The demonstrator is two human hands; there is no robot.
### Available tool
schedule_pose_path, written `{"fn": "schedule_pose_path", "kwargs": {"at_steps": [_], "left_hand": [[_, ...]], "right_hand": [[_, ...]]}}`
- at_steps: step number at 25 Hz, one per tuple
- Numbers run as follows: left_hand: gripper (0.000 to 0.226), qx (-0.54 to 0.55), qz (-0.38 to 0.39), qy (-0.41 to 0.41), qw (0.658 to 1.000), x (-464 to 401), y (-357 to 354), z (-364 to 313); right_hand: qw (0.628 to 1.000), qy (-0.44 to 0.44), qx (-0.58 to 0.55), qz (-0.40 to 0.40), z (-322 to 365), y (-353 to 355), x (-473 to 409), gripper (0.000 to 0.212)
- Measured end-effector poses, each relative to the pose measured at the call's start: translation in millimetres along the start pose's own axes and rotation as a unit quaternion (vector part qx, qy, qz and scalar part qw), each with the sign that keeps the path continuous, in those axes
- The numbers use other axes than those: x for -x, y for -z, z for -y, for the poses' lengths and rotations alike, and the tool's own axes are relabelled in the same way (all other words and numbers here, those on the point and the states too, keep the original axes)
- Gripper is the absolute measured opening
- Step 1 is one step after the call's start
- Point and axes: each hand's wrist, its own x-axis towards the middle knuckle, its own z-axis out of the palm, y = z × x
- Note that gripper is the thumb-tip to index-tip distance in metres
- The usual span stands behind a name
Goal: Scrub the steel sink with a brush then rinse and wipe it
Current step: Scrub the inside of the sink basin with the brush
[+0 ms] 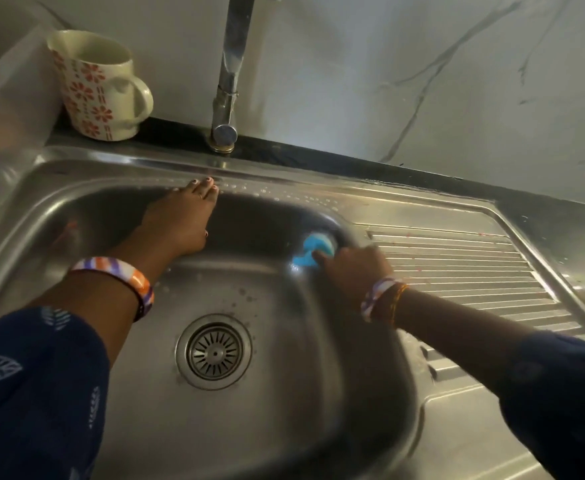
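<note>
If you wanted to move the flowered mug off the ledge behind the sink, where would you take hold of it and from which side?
Probably by its handle. The mug stands upright on the dark ledge, and the loop juts right toward the tap, open and unobstructed. The wall corner crowds its left and back, so come in from the front right.

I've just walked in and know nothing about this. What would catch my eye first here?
Probably the bright blue brush, gripped by the right hand against the far right corner of the steel sink. The left hand reaches across the basin, straight fingers resting on its back rim. Behind the sink, a cream mug with red flowers stands left of the tall tap.
</note>
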Motion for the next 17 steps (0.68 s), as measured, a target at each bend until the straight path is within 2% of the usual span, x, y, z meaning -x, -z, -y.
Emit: {"fn": "schedule_pose_path", "kwargs": {"at_steps": [1,5,9,13,15,17], "left_hand": [[0.078,-0.014,-0.009,0.003,1.000,0.4,1.1,-1.3],[0.075,-0.037,-0.009,0.025,0.999,-5.8,-0.7,-3.9],[0.063,-0.051,-0.021,0.052,0.997,-10.2,4.6,-11.0],[0.039,-0.084,-0.021,0.066,0.994,-14.7,15.1,-15.7],[0.034,-0.077,-0.025,0.072,0.994,-14.4,21.4,-19.0],[0.034,-0.064,-0.018,0.073,0.995,-10.9,23.2,-23.7]], "right_hand": [[0.999,0.018,0.001,0.031,6.3,2.8,3.6,0.035],[0.996,-0.066,-0.059,-0.021,-18.0,17.8,-12.3,0.031],[0.996,-0.023,-0.047,0.069,19.7,3.1,-8.8,0.033],[0.995,-0.092,-0.045,-0.020,-7.3,7.4,-16.3,0.033],[0.998,-0.056,-0.019,0.025,12.0,-0.5,-8.8,0.034],[0.995,-0.021,-0.057,0.083,34.7,1.3,-4.8,0.033]]}}
